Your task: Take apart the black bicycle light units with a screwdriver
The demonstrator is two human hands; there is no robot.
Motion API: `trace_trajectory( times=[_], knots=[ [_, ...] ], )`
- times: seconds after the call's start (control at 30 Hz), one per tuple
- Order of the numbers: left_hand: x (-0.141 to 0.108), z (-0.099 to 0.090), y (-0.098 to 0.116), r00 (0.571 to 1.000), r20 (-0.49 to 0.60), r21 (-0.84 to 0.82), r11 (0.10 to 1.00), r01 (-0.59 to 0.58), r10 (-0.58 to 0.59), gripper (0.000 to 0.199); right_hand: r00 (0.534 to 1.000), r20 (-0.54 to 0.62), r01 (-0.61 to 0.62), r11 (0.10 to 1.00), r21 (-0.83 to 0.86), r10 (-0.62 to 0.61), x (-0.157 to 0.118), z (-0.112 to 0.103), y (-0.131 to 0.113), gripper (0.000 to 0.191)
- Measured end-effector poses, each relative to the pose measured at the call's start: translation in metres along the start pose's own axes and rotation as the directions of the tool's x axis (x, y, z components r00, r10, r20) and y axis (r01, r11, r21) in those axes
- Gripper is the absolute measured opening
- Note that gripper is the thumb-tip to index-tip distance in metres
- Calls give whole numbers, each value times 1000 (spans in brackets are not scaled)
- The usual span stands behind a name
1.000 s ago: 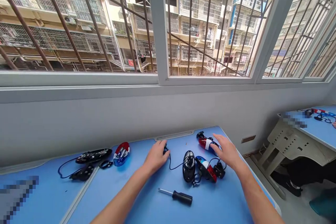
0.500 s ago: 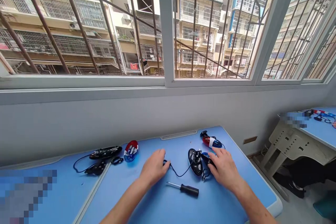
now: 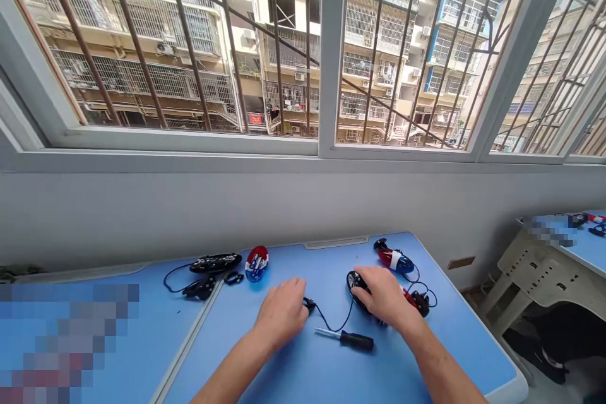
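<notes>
My right hand [image 3: 386,295] is closed over a glossy black oval device [image 3: 353,281], its thumb and fingers on the near side. From it a thin black cable [image 3: 341,328] curves left to a small black part [image 3: 309,305] at my left hand [image 3: 283,309]. The left fingers are curled round that cable end and mostly hidden. In front of the cable lies a screwdriver [image 3: 356,341] with a black handle, its shaft pointing left. Behind my right wrist a red and black piece [image 3: 417,301] with a cable shows in part.
A red, white and blue oval device [image 3: 396,260] lies at the back right. To the left are another red and blue oval device [image 3: 256,263], a black oval one [image 3: 215,263] and a black clamp-like part [image 3: 199,288]. A window wall borders the blue table [image 3: 265,360].
The view has shifted, so things sit further right. My right hand has moved left from the dark parts at the table's right onto the black oval device. My left hand stays at the cable end.
</notes>
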State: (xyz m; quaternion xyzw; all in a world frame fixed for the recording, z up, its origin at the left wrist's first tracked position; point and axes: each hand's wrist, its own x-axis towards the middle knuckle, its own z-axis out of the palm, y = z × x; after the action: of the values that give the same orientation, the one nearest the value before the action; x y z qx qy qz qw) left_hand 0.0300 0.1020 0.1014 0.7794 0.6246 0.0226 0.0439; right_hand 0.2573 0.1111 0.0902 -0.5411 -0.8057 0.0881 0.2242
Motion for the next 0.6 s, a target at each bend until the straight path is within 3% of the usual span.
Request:
trace_trajectory(
  times=[0.13,0.33,0.6],
  knots=[
    [-2,1,-3,999,-48,-56,998,-25,23,31,999,-1,51,985,166,-52,8,9,5,20],
    [4,18,-2,942,-224,-340,886,-316,250,56,993,-46,122,908,401,-113,13,28,0,28],
    [6,23,10,940,-117,-396,853,-340,320,19,986,-137,150,876,459,-97,3,41,-3,29]
  ],
)
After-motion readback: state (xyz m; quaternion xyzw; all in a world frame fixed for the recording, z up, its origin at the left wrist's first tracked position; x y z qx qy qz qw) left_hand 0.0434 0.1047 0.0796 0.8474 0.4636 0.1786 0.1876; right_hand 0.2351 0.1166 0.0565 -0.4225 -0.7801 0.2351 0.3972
